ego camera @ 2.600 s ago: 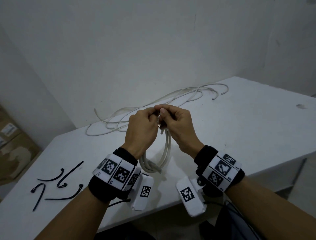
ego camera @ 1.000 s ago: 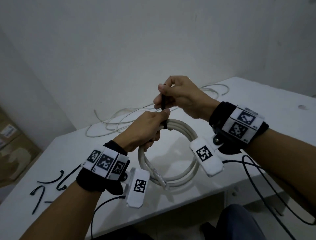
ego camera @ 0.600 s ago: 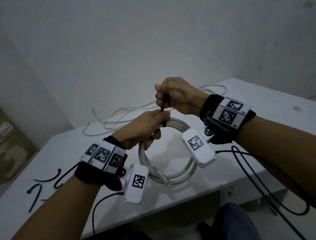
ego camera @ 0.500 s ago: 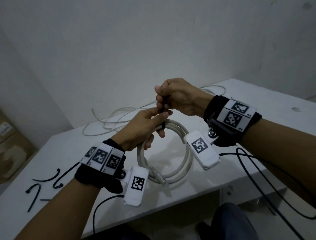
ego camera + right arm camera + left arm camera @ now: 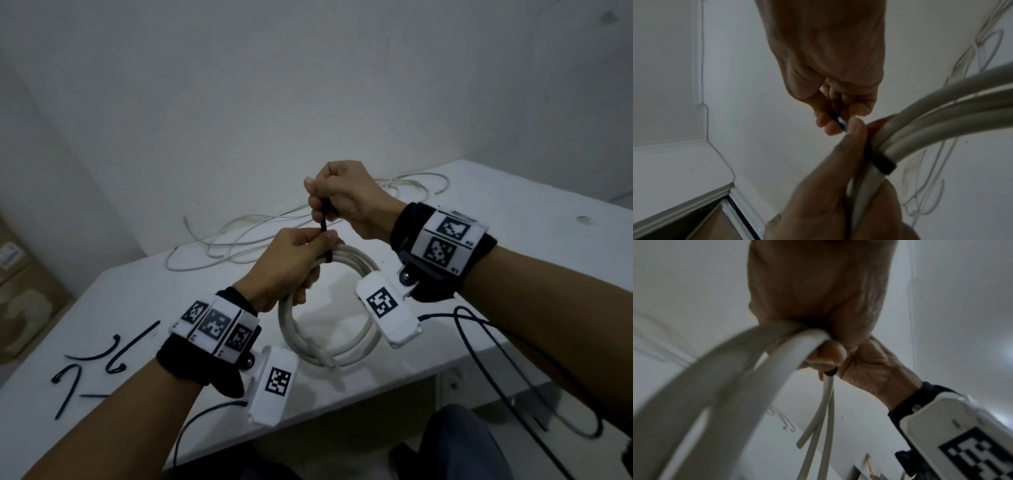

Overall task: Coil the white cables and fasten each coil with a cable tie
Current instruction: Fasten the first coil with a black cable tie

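white table (image 5: 496, 240) under a bare wall, spare black ties (image 5: 85, 363) lying well off beyond the left wrist. left hand (image 5: 287, 270) is curled round the top of the white coil (image 5: 329, 308), thumb by the black cable tie (image 5: 329, 256); right hand (image 5: 346, 198), just above, pinches the tie's tail. a skewed pull could let the loops splay. the tie's head is hidden behind the fingers. loose white cable (image 5: 239, 240) waits beyond both hands.
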A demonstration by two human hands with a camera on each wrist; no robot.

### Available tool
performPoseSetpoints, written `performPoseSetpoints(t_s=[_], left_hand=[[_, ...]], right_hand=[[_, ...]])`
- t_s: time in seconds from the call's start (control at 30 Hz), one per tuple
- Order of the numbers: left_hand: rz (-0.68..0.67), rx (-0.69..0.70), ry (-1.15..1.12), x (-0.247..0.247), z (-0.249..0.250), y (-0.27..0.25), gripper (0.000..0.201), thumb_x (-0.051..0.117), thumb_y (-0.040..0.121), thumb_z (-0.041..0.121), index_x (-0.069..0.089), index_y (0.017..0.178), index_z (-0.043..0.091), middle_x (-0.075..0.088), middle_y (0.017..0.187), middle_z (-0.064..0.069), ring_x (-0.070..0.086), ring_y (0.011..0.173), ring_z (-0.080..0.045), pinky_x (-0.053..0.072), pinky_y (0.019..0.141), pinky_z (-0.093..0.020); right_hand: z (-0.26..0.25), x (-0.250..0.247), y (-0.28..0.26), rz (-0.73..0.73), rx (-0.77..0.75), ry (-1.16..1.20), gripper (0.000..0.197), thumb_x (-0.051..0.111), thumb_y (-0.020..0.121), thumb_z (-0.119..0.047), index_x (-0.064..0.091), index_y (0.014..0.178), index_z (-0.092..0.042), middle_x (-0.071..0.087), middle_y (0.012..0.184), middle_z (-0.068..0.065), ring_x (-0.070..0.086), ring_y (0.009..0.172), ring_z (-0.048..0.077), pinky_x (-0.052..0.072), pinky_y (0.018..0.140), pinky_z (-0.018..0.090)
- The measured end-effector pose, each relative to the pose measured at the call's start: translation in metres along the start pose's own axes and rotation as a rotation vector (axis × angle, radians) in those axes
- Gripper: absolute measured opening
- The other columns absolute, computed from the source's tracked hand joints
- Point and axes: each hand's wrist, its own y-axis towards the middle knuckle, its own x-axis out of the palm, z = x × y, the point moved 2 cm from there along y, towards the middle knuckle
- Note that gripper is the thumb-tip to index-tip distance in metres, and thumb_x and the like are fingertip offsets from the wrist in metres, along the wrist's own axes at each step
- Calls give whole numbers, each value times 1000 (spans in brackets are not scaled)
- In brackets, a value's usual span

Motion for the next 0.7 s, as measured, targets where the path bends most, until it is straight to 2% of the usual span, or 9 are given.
performPoseSetpoints(t_s=[0.1,0.17,0.23,0.33,0.43,0.5,0.57,0.63,0.7], left_hand=[[107,-9,-196,-8,-5,5,33,50,97,39,71,95,14,38,41,0,29,29,-14,26,32,-17],[132,-41,-297,-18,-5,10,31,50,97,41,70,86,20,35,42,1,28,28,-13,23,34,-14],[146,-90,-372,-30,-5,13,32,49,96,44,69,82,25,34,44,1,28,29,-12,22,36,-13],[148,-157,-443,-40,-14,20,36,48,94,52,64,98,20,34,45,3,27,29,-9,23,35,-13],[146,-235,-461,-37,-30,26,41,49,91,56,55,90,16,40,47,2,32,31,-9,28,33,-16],[154,-256,-488,-33,-39,29,39,53,93,49,56,90,10,51,53,-3,45,39,-14,40,39,-22],[178,-249,-505,-30,-44,32,29,56,95,34,59,94,4,58,63,-11,55,52,-21,50,52,-29],[224,-248,-487,-29,-54,34,19,60,93,20,59,101,2,59,76,-15,59,66,-24,52,64,-35],[255,-275,-462,-28,-67,37,30,67,88,14,53,113,3,60,88,-14,60,78,-26,52,70,-37]], right_hand=[[-13,0,-6,-125,-3,-125,21,57,93,-32,54,89,-12,69,82,6,67,71,18,45,66,27],[-11,-6,-11,-218,71,-225,42,53,91,-47,55,108,-9,68,97,6,65,85,16,46,75,30],[3,-16,-18,-250,114,-342,53,58,86,-49,50,123,-13,65,106,4,63,90,15,48,72,25],[28,-32,-29,-238,101,-454,39,70,83,-32,55,114,-14,68,89,7,67,79,17,51,57,25],[47,-37,-33,-189,82,-489,13,65,87,-14,63,99,-8,69,83,15,69,63,25,53,51,28],[57,-40,-31,-103,84,-455,8,61,89,-8,65,94,-2,68,79,18,66,54,25,53,47,27],[67,-45,-25,-36,138,-440,11,60,89,-7,64,91,3,65,74,17,63,49,23,52,45,27],[78,-49,-17,-13,227,-453,9,59,89,-5,63,88,4,64,73,18,60,46,24,51,43,27],[88,-49,-10,-15,311,-487,9,59,89,-5,61,86,4,64,72,18,59,44,23,51,43,28]])
